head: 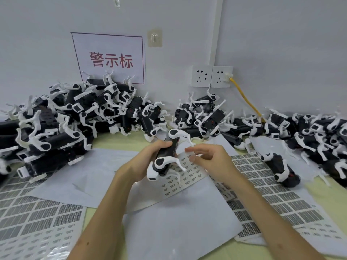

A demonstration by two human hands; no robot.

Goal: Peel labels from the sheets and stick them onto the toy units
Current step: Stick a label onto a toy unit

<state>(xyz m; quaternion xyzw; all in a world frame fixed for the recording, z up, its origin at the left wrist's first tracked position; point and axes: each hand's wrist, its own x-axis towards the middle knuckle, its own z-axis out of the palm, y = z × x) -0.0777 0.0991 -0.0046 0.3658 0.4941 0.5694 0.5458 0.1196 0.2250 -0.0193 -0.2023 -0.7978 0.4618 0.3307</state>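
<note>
While the left hand (144, 162) wraps round one toy unit (166, 156) and holds it tilted up at centre, we judge the grip is meant to steady a face for sticking. At the toy's 3 o'clock the right hand (208, 162) curls its fingers just over the label sheet (187, 175); whether a label is pinched we cannot tell (too small). At 10 o'clock heaped toys (65, 124) wait, a second heap (319, 132) at 2, likely kept within reach.
</note>
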